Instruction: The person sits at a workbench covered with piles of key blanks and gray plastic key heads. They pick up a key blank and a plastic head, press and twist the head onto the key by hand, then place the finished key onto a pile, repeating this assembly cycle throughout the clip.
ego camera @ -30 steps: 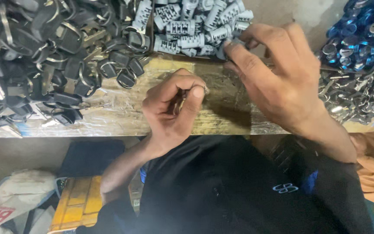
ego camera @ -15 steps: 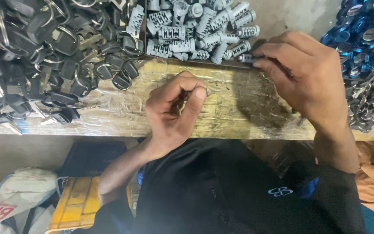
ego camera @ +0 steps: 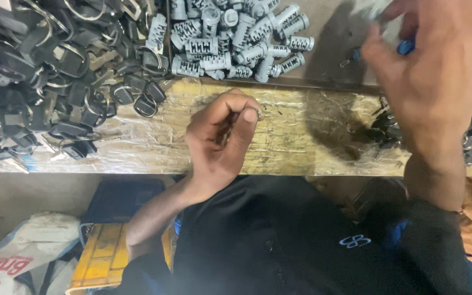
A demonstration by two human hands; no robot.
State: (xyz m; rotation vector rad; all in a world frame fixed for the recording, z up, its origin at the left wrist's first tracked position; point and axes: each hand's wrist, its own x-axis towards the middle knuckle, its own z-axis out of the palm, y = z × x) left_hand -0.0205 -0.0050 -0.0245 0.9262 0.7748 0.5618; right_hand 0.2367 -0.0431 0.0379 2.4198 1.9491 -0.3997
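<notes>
The person has 2 hands over a wooden bench edge (ego camera: 301, 136) wrapped in shiny clear plastic.

The left hand (ego camera: 222, 139) rests on the bench with its fingers curled in. The thumb and first finger pinch a small shiny metal bit (ego camera: 258, 113) at the tips. It is so tiny that I cannot tell what it is. Something dark also seems to sit inside the curled palm, but it is hidden.

The right hand (ego camera: 438, 76) is up high and blurry. Its fingers are bent and partly closed around a small blue piece (ego camera: 405, 48). Something pale shows above the fingers, too blurred to name.

Just past the bench lies a pile of grey metal cylinders (ego camera: 236, 43), short and round with little slots along their sides. They look hard and stiff, and I think each one is light enough for 2 fingers. They look smooth, so they could roll or slip. The best hold is likely across the round body, near the middle.

To the left is a big heap of black keys on rings (ego camera: 55, 76), all tangled. Pulling 1 may drag others along. More dark bits (ego camera: 381, 128) lie near the right wrist.

The tiny metal bit would be easy to drop, so a firm fingertip pinch suits it.
</notes>
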